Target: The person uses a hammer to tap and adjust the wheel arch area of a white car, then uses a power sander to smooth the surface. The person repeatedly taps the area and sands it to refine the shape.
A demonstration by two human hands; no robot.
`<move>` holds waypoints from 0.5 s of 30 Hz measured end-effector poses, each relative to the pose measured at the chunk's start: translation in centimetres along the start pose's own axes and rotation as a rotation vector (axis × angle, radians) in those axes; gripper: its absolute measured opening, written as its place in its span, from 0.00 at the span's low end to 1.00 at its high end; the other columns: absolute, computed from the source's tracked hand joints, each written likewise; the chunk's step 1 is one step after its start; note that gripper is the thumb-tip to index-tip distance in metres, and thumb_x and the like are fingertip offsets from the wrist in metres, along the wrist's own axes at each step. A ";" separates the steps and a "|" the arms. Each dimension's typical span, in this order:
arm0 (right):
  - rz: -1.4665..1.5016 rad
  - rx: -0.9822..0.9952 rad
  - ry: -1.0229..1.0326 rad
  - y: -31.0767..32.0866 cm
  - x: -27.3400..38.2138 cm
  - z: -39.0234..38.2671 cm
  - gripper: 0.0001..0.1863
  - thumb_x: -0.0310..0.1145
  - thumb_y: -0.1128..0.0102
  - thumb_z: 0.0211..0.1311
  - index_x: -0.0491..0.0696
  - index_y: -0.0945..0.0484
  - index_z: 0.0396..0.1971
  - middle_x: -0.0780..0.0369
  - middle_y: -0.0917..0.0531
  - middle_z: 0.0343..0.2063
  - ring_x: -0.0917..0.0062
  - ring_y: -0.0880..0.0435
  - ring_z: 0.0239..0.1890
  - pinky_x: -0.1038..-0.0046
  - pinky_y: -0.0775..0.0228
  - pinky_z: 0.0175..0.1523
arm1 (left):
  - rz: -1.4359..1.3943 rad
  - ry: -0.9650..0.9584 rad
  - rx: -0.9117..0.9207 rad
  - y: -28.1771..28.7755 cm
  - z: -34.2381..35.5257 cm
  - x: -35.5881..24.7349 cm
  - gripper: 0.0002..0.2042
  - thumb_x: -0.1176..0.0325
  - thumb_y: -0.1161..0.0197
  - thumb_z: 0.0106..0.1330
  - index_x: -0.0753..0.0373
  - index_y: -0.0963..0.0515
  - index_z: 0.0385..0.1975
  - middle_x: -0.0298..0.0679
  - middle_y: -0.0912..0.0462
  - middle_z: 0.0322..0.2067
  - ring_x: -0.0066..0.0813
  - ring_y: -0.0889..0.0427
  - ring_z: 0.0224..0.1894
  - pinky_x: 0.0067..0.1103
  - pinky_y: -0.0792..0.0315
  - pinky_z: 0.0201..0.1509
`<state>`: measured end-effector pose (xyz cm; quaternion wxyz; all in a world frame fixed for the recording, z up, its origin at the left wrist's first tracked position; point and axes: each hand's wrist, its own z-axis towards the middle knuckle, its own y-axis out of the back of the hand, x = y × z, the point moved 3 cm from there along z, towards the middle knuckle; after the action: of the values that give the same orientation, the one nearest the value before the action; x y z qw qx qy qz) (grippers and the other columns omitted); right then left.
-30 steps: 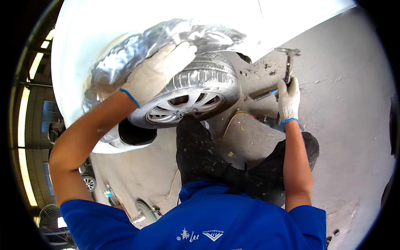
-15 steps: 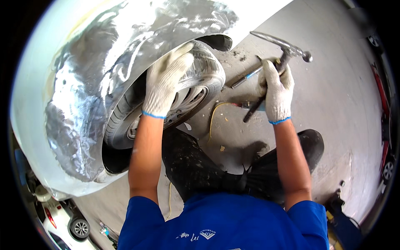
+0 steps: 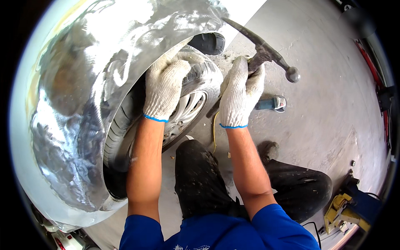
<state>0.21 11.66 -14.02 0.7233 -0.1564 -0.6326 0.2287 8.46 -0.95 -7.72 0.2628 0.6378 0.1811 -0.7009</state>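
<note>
Hammer (image 3: 260,45): in the air just above the right hand (image 3: 241,96) in view, to the right of the fender (image 3: 79,137).
Right grip: gloved fingers wrapped round the hammer just below its head; most of the handle is hidden by the glove.
Head axis: slanting, upper left to lower right; pointed end (image 3: 234,25) toward the fender, ball end (image 3: 293,75) away from it.
Tip to fender: they meet in my line of sight near the panel's edge; touching or apart, I cannot tell.
Left hand (image 3: 164,91): at the arch edge, over the tyre (image 3: 195,71), fingers partly hidden behind the lip; whether they grip anything, cannot tell.
Nearer hand: left to the fender, right to the hammer; the two gloves sit apart, side by side.
Fender surface: shiny bare metal, swirl-marked, pale paint around it.
Grinder (image 3: 270,103): on the floor (image 3: 321,125), right of the right hand.
</note>
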 end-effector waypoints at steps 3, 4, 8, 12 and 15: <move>-0.254 0.064 0.074 -1.6 0.9 -0.6 0.08 0.33 0.41 0.72 0.44 0.25 0.42 0.68 0.26 0.28 0.87 0.31 0.31 0.80 0.36 0.35 | -0.011 -0.021 0.015 0.1 -0.2 -0.1 0.24 0.79 0.48 0.64 0.73 0.26 0.62 0.40 0.13 0.38 0.20 0.18 0.38 0.17 0.25 0.47; -0.302 0.136 0.079 -1.7 1.0 -0.6 0.09 0.34 0.41 0.72 0.43 0.25 0.42 0.68 0.27 0.29 0.87 0.33 0.33 0.80 0.36 0.37 | 0.009 -0.031 0.025 0.0 -0.2 -0.3 0.24 0.79 0.49 0.63 0.74 0.26 0.62 0.41 0.13 0.38 0.20 0.18 0.38 0.17 0.25 0.48; 0.005 -0.039 -0.105 -1.2 0.9 -1.1 0.07 0.31 0.43 0.73 0.43 0.24 0.39 0.68 0.24 0.30 0.86 0.31 0.35 0.78 0.35 0.42 | 0.051 -0.066 0.037 -0.3 -0.1 -0.7 0.25 0.79 0.49 0.63 0.76 0.28 0.63 0.41 0.13 0.36 0.21 0.18 0.39 0.17 0.25 0.49; -0.187 0.044 0.006 -1.4 0.4 -1.3 0.08 0.31 0.45 0.74 0.41 0.27 0.41 0.65 0.26 0.28 0.82 0.32 0.31 0.77 0.33 0.40 | 0.041 -0.082 0.040 -0.3 0.2 -0.1 0.25 0.79 0.50 0.63 0.75 0.27 0.63 0.41 0.13 0.37 0.21 0.17 0.39 0.17 0.25 0.49; -0.038 -0.070 -0.085 -1.0 0.3 -1.6 0.09 0.31 0.44 0.73 0.41 0.27 0.42 0.63 0.25 0.28 0.80 0.31 0.32 0.75 0.32 0.42 | 0.043 -0.076 0.041 -0.4 0.2 -0.2 0.25 0.80 0.50 0.63 0.74 0.27 0.62 0.41 0.13 0.37 0.20 0.17 0.38 0.15 0.25 0.47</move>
<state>1.98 11.07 -13.51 0.6942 -0.1598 -0.6731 0.1987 8.02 -0.72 -7.51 0.2715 0.6198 0.1427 -0.7223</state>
